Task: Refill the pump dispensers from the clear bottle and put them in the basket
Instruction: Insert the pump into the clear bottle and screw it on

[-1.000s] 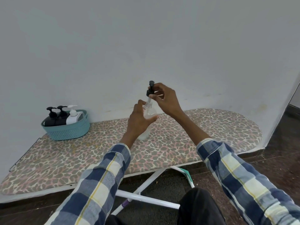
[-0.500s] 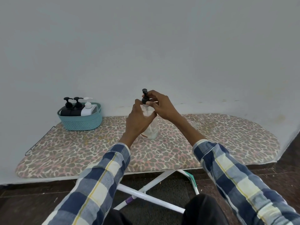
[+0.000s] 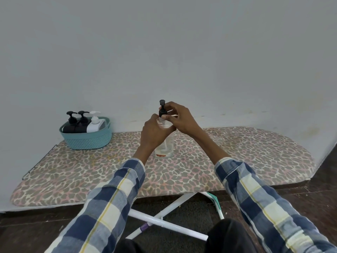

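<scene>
In the head view the clear bottle now stands lower on the ironing board, left hand gripping it, right hand pinching its black pump; basket far left.

Teal basket, two black dispensers, one white dispenser, leopard-print board cover, blue-checked sleeves

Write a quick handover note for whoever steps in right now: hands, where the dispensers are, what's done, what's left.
Left hand grips the clear plastic bottle, upright on the leopard-print ironing board.
Right hand pinches its black pump head at the neck.
Teal woven basket at the board's left end holds two black pump dispensers and one white.
Left: seat the pump; whether anything more needs refilling can't be told.
</scene>
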